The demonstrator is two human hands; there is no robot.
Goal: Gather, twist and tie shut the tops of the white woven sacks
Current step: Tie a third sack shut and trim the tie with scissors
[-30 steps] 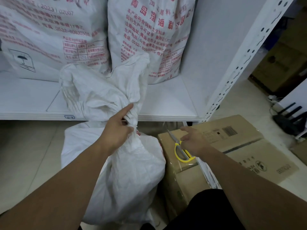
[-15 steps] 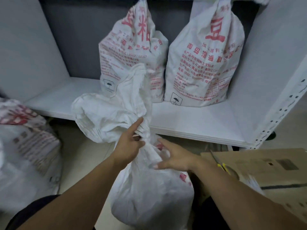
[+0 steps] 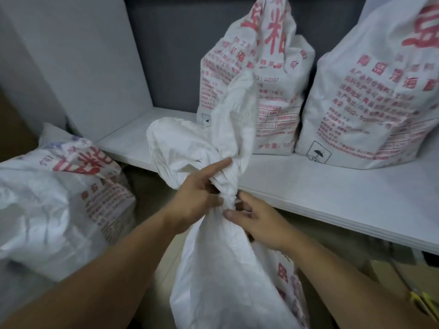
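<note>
Progress in the head view looks partial: the plain white woven sack (image 3: 221, 269) at six o'clock has its top gathered and twisted into a neck (image 3: 229, 191) at centre, but no tie shows. The left hand (image 3: 194, 195) curls round that neck from nine o'clock, index finger straight. The right hand (image 3: 261, 222) pinches just below it from three o'clock. A red-printed white sack (image 3: 59, 205) at nine o'clock lies slumped, apparently untied.

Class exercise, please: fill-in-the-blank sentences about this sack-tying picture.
On the shelf stand ____ printed sacks. Their lettering is ____. The left hand grips the twisted neck of the front sack, its ____ finger stretched out. A slumped sack lies at the person's ____ side.
Missing: two; red; index; left.
</note>
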